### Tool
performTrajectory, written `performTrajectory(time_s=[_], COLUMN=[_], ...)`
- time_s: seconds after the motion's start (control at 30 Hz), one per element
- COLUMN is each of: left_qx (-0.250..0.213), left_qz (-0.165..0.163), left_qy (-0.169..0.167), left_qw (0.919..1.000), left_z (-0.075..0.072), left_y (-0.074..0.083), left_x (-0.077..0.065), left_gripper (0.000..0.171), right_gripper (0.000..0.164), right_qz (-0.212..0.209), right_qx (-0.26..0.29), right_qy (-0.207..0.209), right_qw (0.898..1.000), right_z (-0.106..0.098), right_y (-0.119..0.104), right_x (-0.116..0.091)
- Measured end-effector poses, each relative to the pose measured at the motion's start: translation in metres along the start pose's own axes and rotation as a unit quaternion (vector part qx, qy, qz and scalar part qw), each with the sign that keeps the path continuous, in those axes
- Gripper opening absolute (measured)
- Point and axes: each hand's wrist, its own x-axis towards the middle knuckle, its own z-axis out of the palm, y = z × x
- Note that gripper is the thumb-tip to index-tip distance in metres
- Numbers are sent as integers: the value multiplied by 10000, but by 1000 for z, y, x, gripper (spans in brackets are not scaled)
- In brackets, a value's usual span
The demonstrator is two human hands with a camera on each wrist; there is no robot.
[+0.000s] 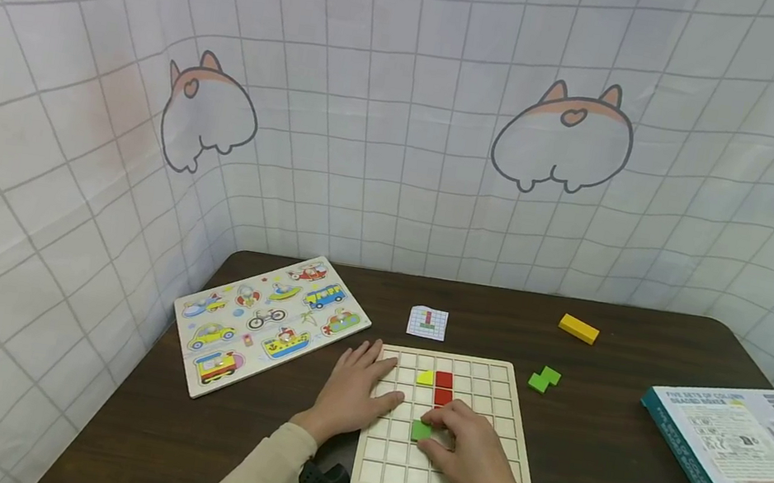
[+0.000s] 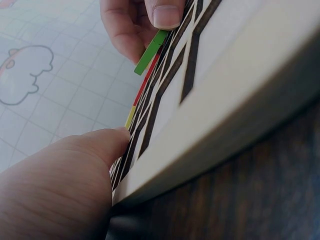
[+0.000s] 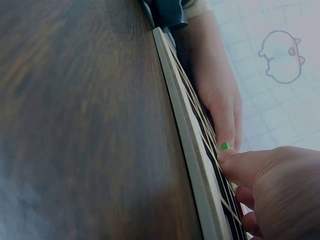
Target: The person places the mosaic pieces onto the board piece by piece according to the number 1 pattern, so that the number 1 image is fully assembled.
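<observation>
A wooden grid board (image 1: 373,473) lies at the front middle of the table. My left hand (image 1: 352,386) rests on its left edge, fingers stretched out and thumb over the grid. Between thumb and fingers, my right hand (image 1: 474,459) pinches a green square tile (image 1: 420,431) over the middle cells; in the left wrist view the green tile (image 2: 151,52) is tilted, close over the board. Farther up the grid sit a yellow triangular tile (image 1: 425,377) and, right of it, a red tile (image 1: 444,379) with another red tile (image 1: 443,398) below, partly behind my right fingers.
Behind the board lies a small pattern card (image 1: 427,323). Two green tiles (image 1: 538,383) and a yellow block (image 1: 578,329) lie to the right, with a boxed set (image 1: 737,461) beyond. A picture puzzle board (image 1: 251,346) lies at the left, near a grid-patterned curtain (image 1: 371,147).
</observation>
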Motion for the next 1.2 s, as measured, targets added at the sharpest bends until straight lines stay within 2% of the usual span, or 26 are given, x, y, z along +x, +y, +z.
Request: performTrajectory(time_s=[0.5,0.67,0.8,0.97,1.2], left_qx=[55,-11,-42,-44,-102], left_qz=[-40,-10,-15,-32,0], left_qy=[-4,33,24,3,-4], left_qw=[10000,10000,10000,10000,9999], left_z=[2,1,2,0,1], left_y=[-3,-2,-2,-1,-2], left_x=[1,1,1,0,0], left_gripper=[63,62,62,62,62], right_gripper=[24,21,17,12,15], right_qz=[85,210,290,542,516], right_qx=[-38,369,543,420,110], right_qy=[-33,39,249,345,669], right_qw=[10000,9991,9978,9971,9964], right_z=[0,-3,-8,-16,-30], right_y=[-3,-1,4,11,30], right_x=[0,0,2,4,5])
